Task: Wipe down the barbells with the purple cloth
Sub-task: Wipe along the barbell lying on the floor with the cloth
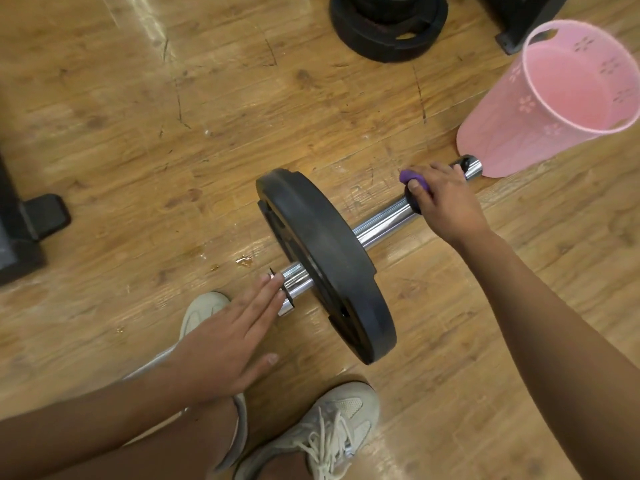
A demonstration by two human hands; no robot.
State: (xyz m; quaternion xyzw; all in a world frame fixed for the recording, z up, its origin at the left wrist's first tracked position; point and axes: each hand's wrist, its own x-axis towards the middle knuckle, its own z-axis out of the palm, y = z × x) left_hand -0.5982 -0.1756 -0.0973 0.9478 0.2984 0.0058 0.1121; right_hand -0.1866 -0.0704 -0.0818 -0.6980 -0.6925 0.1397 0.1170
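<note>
where right grip [446, 199] clasps, purple cloth [408, 176] on barbell [384, 223]

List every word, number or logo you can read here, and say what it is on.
No text can be read anywhere.
The weight plate on the bar shows no lettering from this angle.
The pink basket has only flower-shaped cutouts.
The purple cloth, the stacked plates and the shoes show no legible marks.
</note>
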